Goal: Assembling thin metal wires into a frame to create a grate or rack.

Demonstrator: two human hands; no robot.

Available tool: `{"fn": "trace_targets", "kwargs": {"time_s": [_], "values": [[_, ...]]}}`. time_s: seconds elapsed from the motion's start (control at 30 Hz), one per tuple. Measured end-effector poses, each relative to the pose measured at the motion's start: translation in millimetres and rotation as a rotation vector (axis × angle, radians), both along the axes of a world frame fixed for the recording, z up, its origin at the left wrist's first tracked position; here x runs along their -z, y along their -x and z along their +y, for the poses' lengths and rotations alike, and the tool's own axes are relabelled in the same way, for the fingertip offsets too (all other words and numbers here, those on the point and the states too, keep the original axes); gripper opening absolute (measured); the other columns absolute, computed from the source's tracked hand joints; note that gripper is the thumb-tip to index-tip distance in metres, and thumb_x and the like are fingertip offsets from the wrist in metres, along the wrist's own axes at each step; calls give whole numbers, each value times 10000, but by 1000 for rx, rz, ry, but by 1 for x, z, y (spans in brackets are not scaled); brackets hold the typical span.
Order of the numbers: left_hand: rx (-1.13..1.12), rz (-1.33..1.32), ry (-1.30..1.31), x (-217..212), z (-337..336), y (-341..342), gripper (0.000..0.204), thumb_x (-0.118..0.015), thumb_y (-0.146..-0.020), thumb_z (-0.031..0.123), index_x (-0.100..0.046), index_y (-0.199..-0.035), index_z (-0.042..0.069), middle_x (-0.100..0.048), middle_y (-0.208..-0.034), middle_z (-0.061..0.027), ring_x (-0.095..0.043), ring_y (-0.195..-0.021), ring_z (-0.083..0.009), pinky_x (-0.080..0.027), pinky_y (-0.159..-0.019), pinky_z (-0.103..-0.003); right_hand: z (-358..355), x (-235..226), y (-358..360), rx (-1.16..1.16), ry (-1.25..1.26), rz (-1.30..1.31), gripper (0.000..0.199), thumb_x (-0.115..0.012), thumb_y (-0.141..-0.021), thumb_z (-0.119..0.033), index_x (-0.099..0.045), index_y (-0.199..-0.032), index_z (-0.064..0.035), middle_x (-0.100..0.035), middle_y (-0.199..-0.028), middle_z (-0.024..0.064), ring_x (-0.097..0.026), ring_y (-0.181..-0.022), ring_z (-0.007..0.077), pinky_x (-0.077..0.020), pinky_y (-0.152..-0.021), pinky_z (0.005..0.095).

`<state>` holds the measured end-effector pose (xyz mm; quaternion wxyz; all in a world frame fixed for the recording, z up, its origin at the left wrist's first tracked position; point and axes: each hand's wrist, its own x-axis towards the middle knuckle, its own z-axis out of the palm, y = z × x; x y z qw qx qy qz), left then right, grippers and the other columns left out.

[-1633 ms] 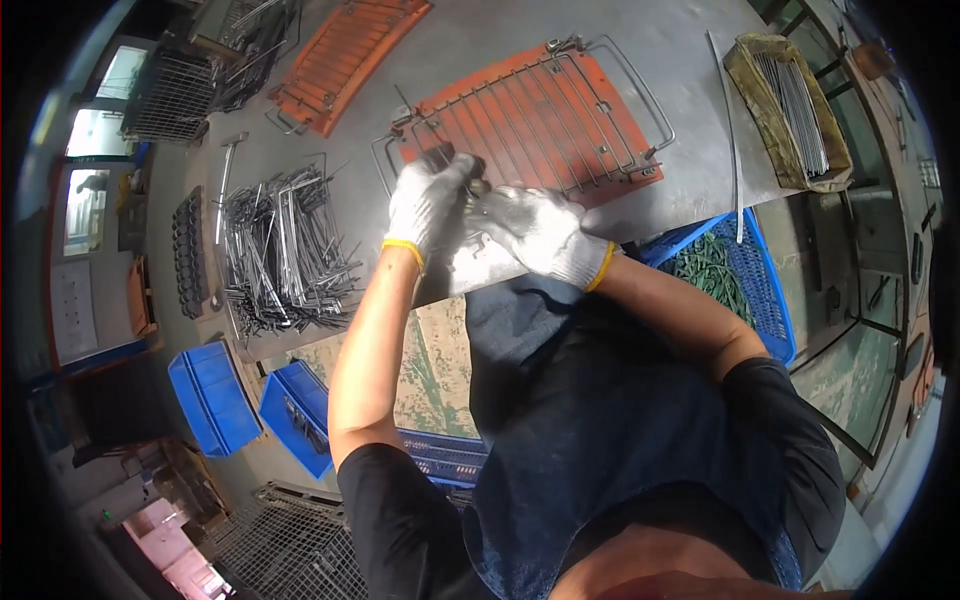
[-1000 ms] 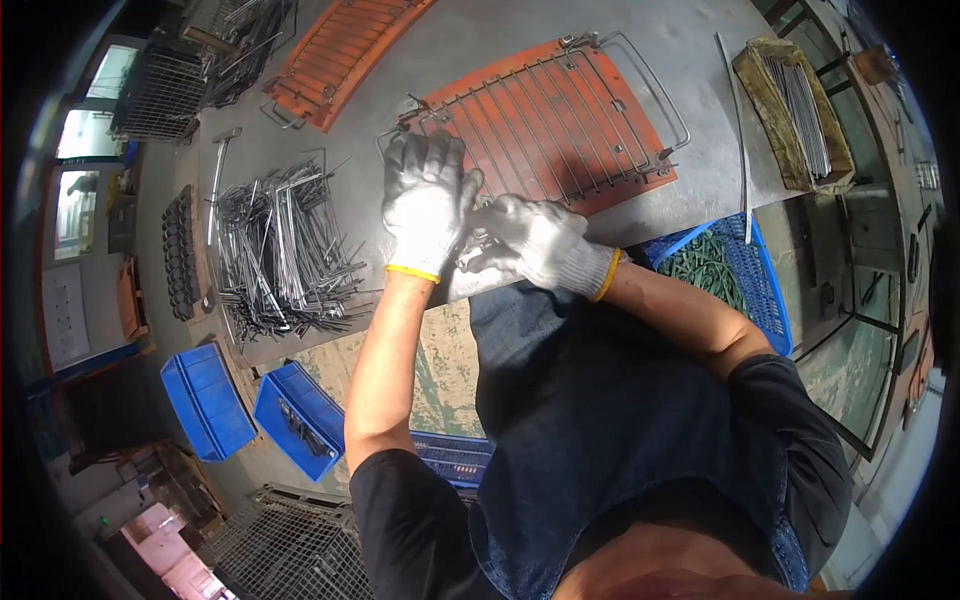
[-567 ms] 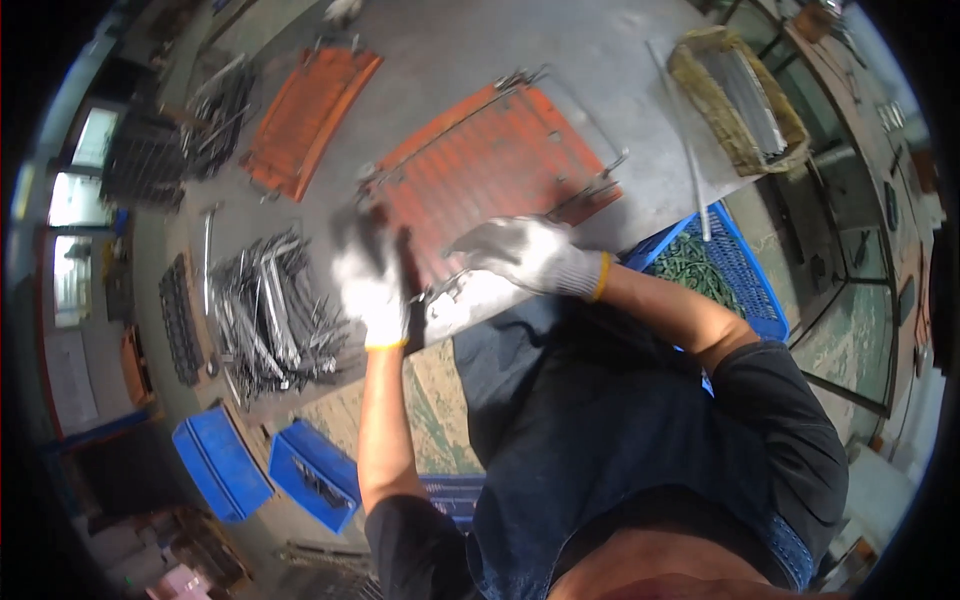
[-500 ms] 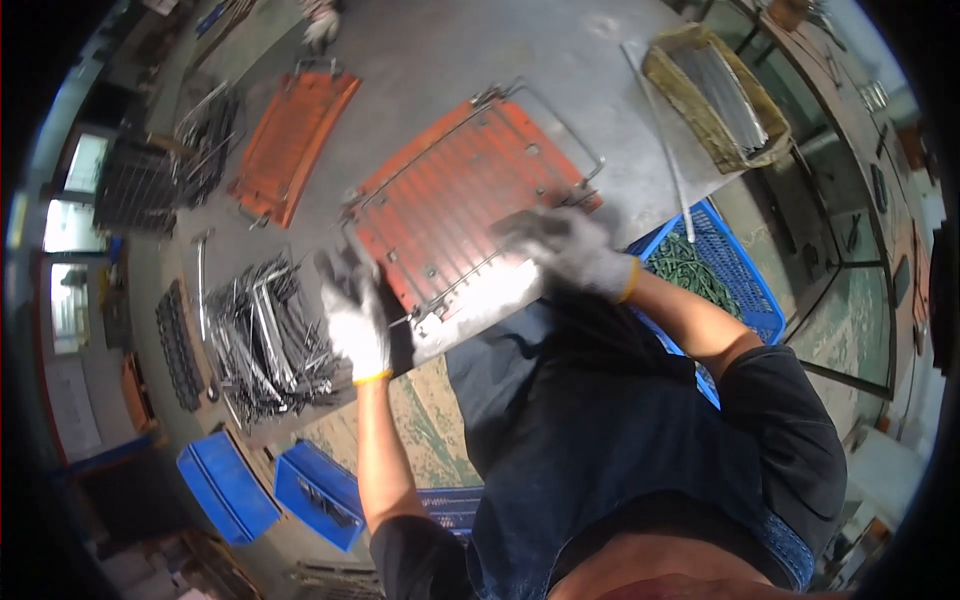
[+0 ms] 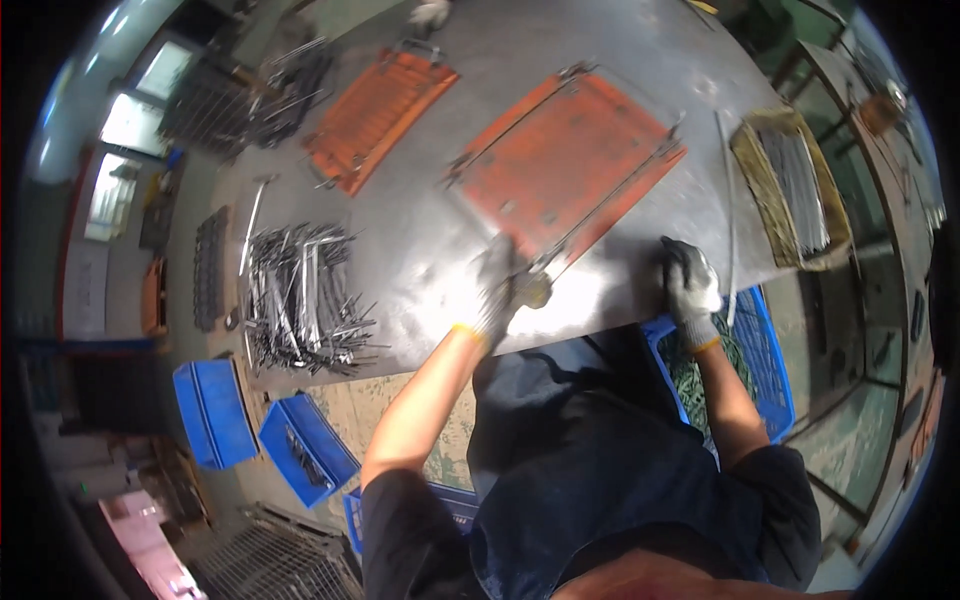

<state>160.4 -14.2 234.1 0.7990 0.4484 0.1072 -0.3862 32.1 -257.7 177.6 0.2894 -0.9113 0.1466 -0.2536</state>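
Two gloved hands, both down on the steel table (image 5: 420, 240). The left hand (image 5: 497, 290) is blurred, but its fingers look curled around the near corner of the orange wire frame (image 5: 565, 165); I can't say how tight. That frame lies flat, long axis running up and away to the right from that hand. The right hand (image 5: 688, 285) sits well apart at the table edge, fingers bent, apparently empty, above the blue crate (image 5: 770, 350).

A pile of bent wire pieces (image 5: 300, 300) lies on my table (image 5: 420, 250); blue bins (image 5: 305, 450) sit on the floor.
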Motion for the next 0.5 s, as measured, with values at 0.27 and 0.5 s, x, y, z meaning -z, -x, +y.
{"fn": "trace_targets", "kwargs": {"time_s": [0.27, 0.5], "values": [[181, -1015, -1027, -52, -100, -85, 418, -489, -887, 352, -519, -1097, -8, -631, -961, -172, -625, -846, -315, -491, -759, -382, -7, -8, 2, -59, -42, -91, 192, -568, -825, -96, -627, -1004, -58, -632, -918, 130, -617, -814, 277, -488, -711, 356], [-541, -866, -1765, -23, 141, -253, 549, -459, -849, 448, -538, -1064, -52, -615, -970, -247, -605, -873, -382, -472, -739, -449, 21, -46, 12, -107, 22, -49, 204, -563, -813, -62, -621, -1008, -49, -636, -853, 123, -618, -713, 271, -491, -635, 354]]}}
